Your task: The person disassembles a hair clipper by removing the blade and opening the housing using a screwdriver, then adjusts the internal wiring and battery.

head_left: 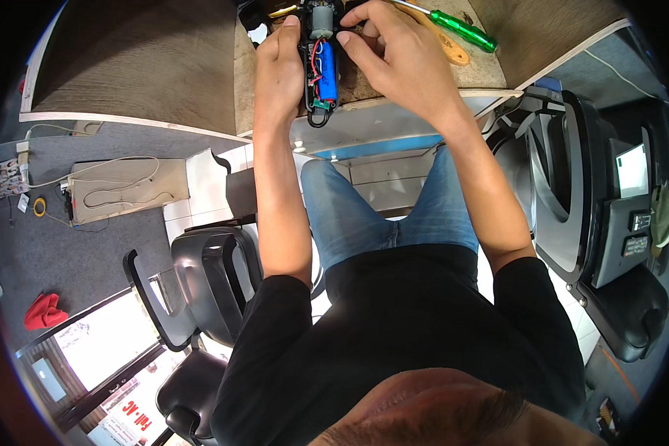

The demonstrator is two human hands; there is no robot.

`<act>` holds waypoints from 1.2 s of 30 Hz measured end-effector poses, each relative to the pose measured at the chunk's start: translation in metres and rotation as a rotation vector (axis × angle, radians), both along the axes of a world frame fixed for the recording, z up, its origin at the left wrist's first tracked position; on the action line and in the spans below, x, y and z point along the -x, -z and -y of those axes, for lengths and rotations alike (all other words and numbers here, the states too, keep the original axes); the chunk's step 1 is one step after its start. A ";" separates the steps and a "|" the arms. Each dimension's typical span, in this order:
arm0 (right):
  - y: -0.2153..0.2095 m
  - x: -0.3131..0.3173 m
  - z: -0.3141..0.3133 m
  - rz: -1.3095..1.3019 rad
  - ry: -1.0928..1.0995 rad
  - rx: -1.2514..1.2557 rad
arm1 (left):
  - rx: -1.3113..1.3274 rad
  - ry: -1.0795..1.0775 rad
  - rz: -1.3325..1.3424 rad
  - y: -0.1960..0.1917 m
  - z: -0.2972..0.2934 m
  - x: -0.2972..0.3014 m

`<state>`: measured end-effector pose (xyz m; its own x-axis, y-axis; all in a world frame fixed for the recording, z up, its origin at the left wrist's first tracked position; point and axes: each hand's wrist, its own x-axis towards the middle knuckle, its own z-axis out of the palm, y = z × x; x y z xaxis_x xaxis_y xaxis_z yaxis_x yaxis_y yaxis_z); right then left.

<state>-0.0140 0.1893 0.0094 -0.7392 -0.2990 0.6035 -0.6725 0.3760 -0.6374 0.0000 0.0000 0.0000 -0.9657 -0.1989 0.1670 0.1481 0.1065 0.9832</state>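
An opened hair clipper (311, 82) lies at the top middle, its inside facing up. In its black shell sit a grey cylindrical motor (322, 22), a blue battery (328, 68), red wires and a small green circuit board (322, 104). My left hand (279, 74) is closed along the clipper's left side, steadying it, with the thumb pointing away from me. At the motor's right side, my right hand (405, 63) has its thumb and forefinger bent toward each other. Whatever lies between those fingertips is too small to make out.
Right of my hand lie a screwdriver with a green handle (463, 30) and a yellow-brown wooden handle (455, 52). The worktop (244, 97) has wooden side panels (141, 67). Black chairs (215, 271) stand to the left, another black padded chair (572, 186) to the right.
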 end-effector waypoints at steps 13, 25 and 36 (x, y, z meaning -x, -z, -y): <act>0.002 0.000 0.001 0.016 -0.063 0.025 | 0.007 -0.016 0.044 0.000 -0.001 -0.001; 0.003 0.001 0.001 0.040 -0.074 0.018 | -0.006 -0.007 0.039 0.002 -0.001 0.000; 0.005 0.000 0.000 0.029 -0.174 0.075 | -0.018 -0.054 0.080 0.005 0.007 0.001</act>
